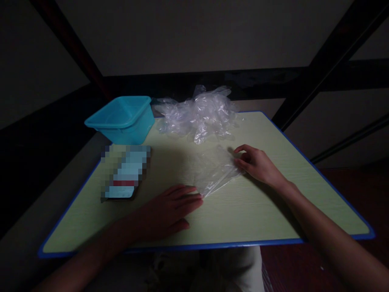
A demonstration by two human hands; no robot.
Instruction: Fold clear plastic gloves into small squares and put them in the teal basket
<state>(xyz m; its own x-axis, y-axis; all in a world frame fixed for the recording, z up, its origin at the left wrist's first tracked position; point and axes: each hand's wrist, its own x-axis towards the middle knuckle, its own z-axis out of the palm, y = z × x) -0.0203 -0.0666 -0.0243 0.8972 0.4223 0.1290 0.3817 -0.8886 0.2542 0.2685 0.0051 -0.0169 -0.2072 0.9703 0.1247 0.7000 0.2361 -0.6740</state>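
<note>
A thin clear plastic piece (pixel 217 170) lies on the pale table between my hands. My left hand (pixel 173 211) is spread low over the table, its fingertips at the near left corner of the plastic. At the plastic's right edge is my right hand (pixel 253 162), fingers curved, with thumb and index finger apart at their tips. Whether the right thumb touches the film is hard to tell. Behind them, a crumpled heap of clear plastic (pixel 206 113) sits at the table's far side.
On the far left corner stands a blue plastic basin (pixel 124 119). A phone-like object (pixel 127 172), blurred by pixels, lies in front of it. The table (pixel 267 211) has a raised-looking blue edge. Dark bars and a wall stand behind.
</note>
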